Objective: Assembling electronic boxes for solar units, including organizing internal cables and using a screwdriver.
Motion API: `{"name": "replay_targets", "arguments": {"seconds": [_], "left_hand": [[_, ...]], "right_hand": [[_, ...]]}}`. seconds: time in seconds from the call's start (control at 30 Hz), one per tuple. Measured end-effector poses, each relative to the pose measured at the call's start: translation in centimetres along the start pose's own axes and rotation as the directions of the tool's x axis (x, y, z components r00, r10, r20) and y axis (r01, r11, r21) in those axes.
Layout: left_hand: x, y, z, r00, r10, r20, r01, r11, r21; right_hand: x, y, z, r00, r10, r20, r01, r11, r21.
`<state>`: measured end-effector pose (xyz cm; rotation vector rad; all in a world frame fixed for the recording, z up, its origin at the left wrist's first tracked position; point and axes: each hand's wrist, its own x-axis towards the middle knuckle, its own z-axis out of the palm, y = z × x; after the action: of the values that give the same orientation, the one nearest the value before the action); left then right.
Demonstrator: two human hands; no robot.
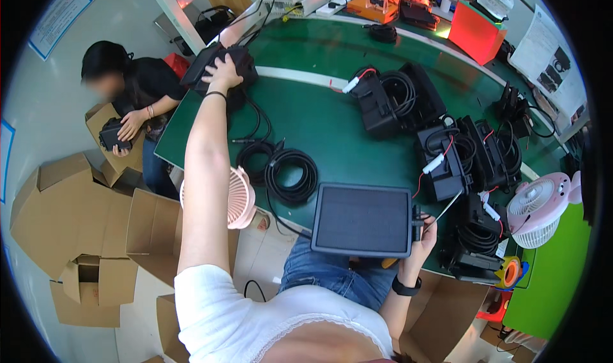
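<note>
Black panel (363, 219) over the lap, its right edge clamped in the right hand (421, 240); the fingertips behind it are hidden. From that hand a thin metal rod (444, 211) slants toward one o'clock. Something yellow (389, 262) peeps out under the panel; whether it joins the rod, I cannot tell.

Reaching toward half past ten, the left hand (223, 74) lies with fingers spread apart on a black housing (241, 63), partly covered by hand and wrist.

Clock directions run from the panel. At ten are two cable coils (292, 176), nearly touching; one lead runs to the panel's left edge and is lost there. Two pink fans: one (241, 200) at nine, largely blocked by the left forearm, another (536, 203) at three.

Four black units (440, 171) with coiled cables crowd the table (345, 152) from half past twelve to three, overlapping, so their outlines are hard to part. Three white connectors (433, 164) show among them. Tape rolls (509, 273) sit near four; an orange-red box (476, 34) stands at one.

At ten, a co-worker (153, 82) holds a black box (112, 133) in two hands. Cartons (76, 210) fill nine o'clock, the rim cutting into the view.
</note>
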<state>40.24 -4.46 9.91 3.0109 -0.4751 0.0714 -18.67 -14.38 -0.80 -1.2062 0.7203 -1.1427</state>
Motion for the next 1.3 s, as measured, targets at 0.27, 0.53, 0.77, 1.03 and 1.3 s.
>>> {"name": "replay_targets", "arguments": {"seconds": [0.27, 0.53, 0.77, 1.03, 1.3], "left_hand": [[-7.9, 6.3, -2.3, 0.514, 0.758, 0.402, -0.816, 0.576, -0.044], [-23.1, 9.6, -0.4, 0.348, 0.635, 0.69, -0.903, 0.426, 0.063], [-25.9, 8.4, -1.0, 0.342, 0.822, 0.455, -0.94, 0.294, 0.176], [-30.4, 8.5, -13.8, -0.289, 0.953, 0.094, -0.677, -0.135, -0.723], [-35.8, 10.1, -9.7, 0.298, 0.91, -0.289, -0.951, 0.255, -0.176]], "right_hand": [[0.0, -0.3, -0.1, 0.999, 0.044, 0.006, -0.044, 0.997, 0.069], [-0.8, -0.7, -0.2, 0.994, 0.005, -0.113, -0.004, 1.0, 0.015], [-1.0, -0.4, -0.6, 0.994, 0.019, -0.105, -0.015, 0.999, 0.042], [-1.0, -0.3, -0.6, 0.993, 0.012, -0.116, -0.01, 1.0, 0.022], [-0.7, -0.1, -0.2, 0.991, 0.031, -0.129, -0.03, 1.0, 0.008]]}}
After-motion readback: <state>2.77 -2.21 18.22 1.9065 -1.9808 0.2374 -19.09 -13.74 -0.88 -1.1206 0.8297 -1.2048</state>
